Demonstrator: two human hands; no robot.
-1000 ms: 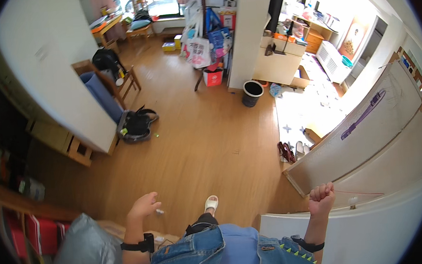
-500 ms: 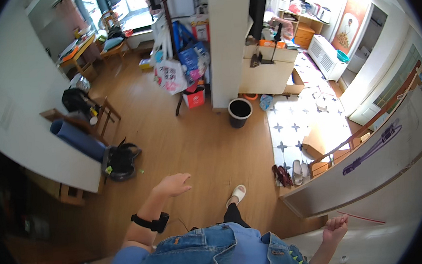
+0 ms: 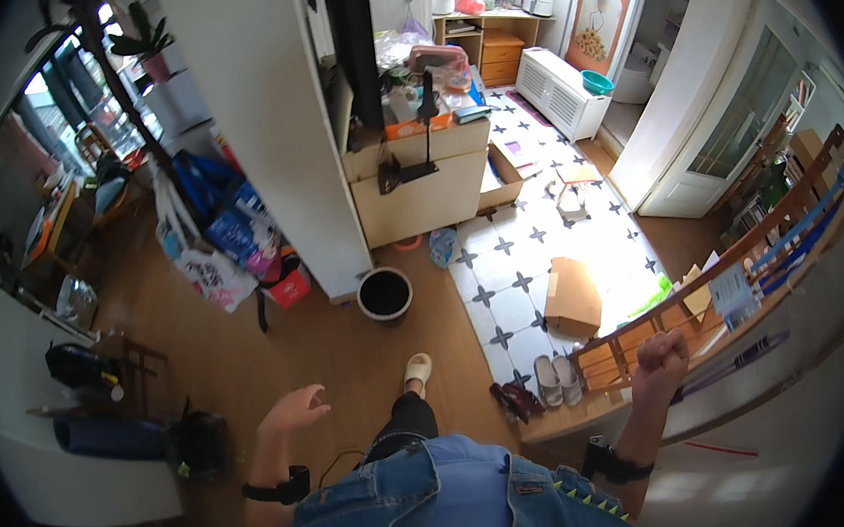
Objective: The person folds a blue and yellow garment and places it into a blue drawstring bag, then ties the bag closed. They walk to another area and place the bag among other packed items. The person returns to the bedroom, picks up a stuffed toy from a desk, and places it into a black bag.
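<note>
My left hand (image 3: 297, 412) hangs in the air over the wooden floor, fingers loosely curled but apart, holding nothing. A black band (image 3: 277, 488) circles that forearm. Raised on the right side, my right hand (image 3: 660, 359) is closed in a fist with nothing showing in it; it overlaps the wooden rail (image 3: 607, 373) in the picture, and I cannot tell whether they touch. Another black band (image 3: 615, 462) sits on the right wrist. One foot in a cream slipper (image 3: 417, 369) is stepping forward on the floor.
Ahead stands a dark bin (image 3: 384, 293) with a pale rim, by a white pillar (image 3: 270, 126). A cardboard box (image 3: 572, 295) rests on the patterned mat (image 3: 489, 283). Grey slippers (image 3: 557, 380) and dark red shoes (image 3: 516, 402) lie at its near edge. Bags (image 3: 204, 242) hang left.
My view has turned right and moved forward, so the bin and mat are nearer and further left. My right hand has risen and stays closed; my left stays open.
</note>
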